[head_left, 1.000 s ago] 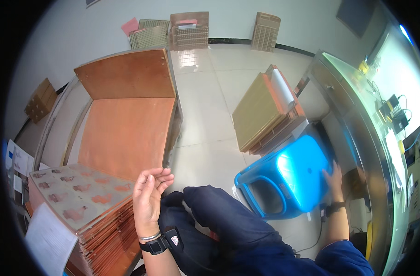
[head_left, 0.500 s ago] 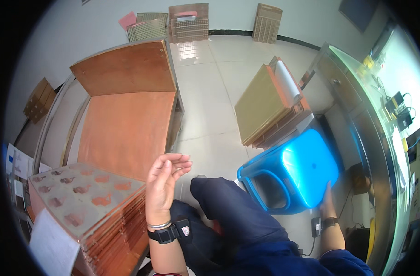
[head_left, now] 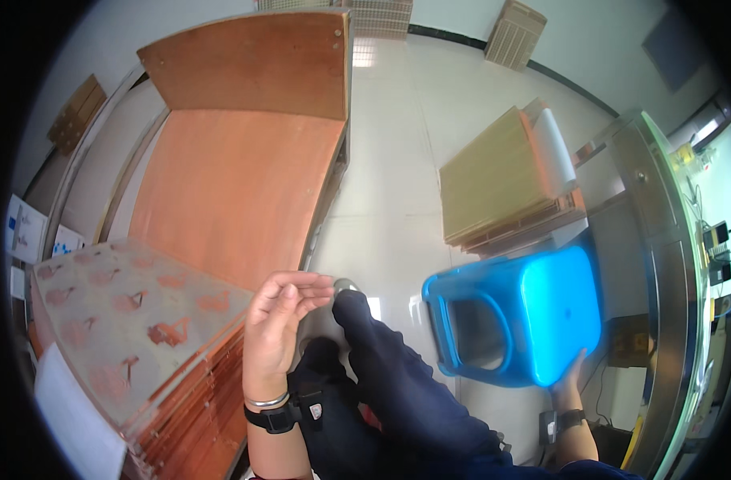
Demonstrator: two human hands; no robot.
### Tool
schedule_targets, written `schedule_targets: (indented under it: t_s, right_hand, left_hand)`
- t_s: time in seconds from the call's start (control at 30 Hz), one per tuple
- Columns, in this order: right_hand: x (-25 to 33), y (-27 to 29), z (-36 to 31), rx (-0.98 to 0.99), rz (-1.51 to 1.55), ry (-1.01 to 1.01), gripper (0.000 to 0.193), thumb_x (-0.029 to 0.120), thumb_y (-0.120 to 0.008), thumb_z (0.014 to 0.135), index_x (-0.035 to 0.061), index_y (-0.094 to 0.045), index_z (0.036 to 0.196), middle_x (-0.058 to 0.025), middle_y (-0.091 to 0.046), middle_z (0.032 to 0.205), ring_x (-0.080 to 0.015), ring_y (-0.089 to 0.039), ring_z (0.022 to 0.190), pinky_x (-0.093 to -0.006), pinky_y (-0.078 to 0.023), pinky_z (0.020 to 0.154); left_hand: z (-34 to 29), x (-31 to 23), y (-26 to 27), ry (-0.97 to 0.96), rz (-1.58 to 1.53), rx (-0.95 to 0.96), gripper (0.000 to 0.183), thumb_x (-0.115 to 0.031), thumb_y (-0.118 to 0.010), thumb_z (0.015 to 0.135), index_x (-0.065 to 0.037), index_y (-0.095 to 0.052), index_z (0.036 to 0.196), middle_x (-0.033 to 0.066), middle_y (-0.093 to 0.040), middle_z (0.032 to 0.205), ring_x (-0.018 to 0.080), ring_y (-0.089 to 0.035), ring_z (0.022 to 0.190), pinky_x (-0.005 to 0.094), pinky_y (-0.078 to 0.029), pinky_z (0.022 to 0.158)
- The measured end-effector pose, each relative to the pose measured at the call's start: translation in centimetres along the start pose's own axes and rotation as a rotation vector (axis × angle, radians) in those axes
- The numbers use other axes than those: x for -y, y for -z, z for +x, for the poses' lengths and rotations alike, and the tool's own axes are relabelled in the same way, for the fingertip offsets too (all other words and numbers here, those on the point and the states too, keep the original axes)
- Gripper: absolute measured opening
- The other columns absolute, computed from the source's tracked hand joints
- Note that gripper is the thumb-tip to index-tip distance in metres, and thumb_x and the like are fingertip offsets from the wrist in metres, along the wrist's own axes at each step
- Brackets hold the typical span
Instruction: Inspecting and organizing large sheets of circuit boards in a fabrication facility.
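Observation:
A blue plastic stool [head_left: 559, 308] is tipped on its side, its seat facing right and an arched opening toward my legs. My right hand [head_left: 568, 382] grips the lower edge of its seat, with some fingers hidden behind the plastic. In front of my body my left hand [head_left: 282, 310] is raised, its fingers stretched out and slightly bent, holding nothing. Beside that hand, on the left, stands a stack of reddish boards [head_left: 193, 392]. The grey top panel [head_left: 101, 300] carries rows of reddish relief shapes.
A wooden stand [head_left: 237, 188] with a slanted back panel lies ahead on the left. White paper [head_left: 77, 420] hangs by the near stack. More upright boards [head_left: 493, 180] stand on the floor past the stool. A desk [head_left: 661, 216] with cables runs along the right.
The stand and floor boards sit differently in view, as my head and body have shifted. One shoe now shows ahead of my knee. My right hand still holds the stool, which has turned slightly.

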State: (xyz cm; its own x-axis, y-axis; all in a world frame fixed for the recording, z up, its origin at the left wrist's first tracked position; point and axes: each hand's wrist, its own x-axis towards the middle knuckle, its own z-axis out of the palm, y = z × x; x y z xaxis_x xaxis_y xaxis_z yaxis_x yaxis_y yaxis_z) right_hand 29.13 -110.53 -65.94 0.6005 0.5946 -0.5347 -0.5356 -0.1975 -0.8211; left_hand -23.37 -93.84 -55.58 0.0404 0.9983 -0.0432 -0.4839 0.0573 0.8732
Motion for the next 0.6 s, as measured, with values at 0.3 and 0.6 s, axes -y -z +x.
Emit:
schedule_targets:
  t_s: [0.3, 0.6]
  right_hand:
    - [-3.4, -10.5, -9.9, 0.569, -0.472, -0.381, 0.062, 0.047, -0.05, 0.091, 0.0039, -0.037, 0.134, -0.0156, -0.051, 0.125, -0.0239, -0.058, 0.105, -0.0381, -0.053, 0.076]
    - [-0.8, -9.3, -5.8, 0.431, -0.762, 0.461, 0.046, 0.024, -0.05, 0.094, -0.0041, -0.045, 0.13, -0.0138, -0.062, 0.111, -0.0192, -0.062, 0.095, -0.03, -0.052, 0.074]
  left_hand:
    - [-8.6, -2.6, -0.9, -0.098, 0.01, -0.099, 0.024, -0.016, -0.046, 0.096, 0.004, -0.056, 0.106, 0.0196, -0.062, 0.104, 0.0264, -0.062, 0.096, 0.0378, -0.049, 0.087]
    - [-13.0, -4.5, -4.6, -0.184, -0.006, -0.04, 0.023, -0.015, -0.046, 0.096, 0.003, -0.056, 0.105, 0.0197, -0.062, 0.103, 0.0265, -0.062, 0.095, 0.0373, -0.05, 0.087]
